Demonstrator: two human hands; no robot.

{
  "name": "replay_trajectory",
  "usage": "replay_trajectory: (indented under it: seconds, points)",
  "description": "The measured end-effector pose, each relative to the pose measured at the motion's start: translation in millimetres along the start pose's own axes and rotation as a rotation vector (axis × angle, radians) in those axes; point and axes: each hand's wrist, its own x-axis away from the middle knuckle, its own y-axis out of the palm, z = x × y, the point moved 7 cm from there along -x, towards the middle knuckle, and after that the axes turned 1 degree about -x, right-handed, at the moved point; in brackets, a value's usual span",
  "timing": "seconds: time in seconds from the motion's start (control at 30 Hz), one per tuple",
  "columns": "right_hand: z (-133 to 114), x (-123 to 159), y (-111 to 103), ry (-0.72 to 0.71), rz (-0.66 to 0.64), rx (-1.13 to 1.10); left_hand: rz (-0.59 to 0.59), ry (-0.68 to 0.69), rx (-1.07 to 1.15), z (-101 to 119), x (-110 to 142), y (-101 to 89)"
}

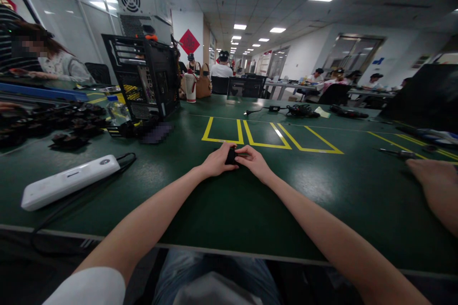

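Note:
Both my hands meet at the middle of the green table (229, 209), just in front of the yellow marked boxes (250, 134). My left hand (216, 162) is curled round a small black part (232, 156) from the left. My right hand (255, 161) pinches the same part from the right, fingers closed on it. Most of the part is hidden between my fingers, so I cannot make out what it is.
A white power strip (69, 181) with a black cable lies at the left. Behind it are several small black parts (67, 126) and an open black computer case (150, 80). Another person's arm (438, 190) rests at the right near a screwdriver (399, 153). People sit farther back.

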Motion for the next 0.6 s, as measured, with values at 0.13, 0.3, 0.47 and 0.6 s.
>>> replay_trajectory:
  seconds: [0.13,0.3,0.47,0.6]
  points:
    - [-2.2,0.2,-0.2,-0.011,0.003,0.035,-0.008,-0.001,-0.011,-0.8,-0.5,0.3]
    - [1.8,1.2,1.4,0.042,-0.042,0.002,0.000,0.003,-0.007,-0.7,-1.1,0.0]
    - [0.5,0.0,1.0,0.013,-0.020,-0.037,0.001,0.014,-0.001,-0.6,-0.7,0.5]
    - [-0.4,-1.6,-0.2,0.001,0.007,0.005,0.003,0.005,-0.003,-1.3,-0.6,1.2]
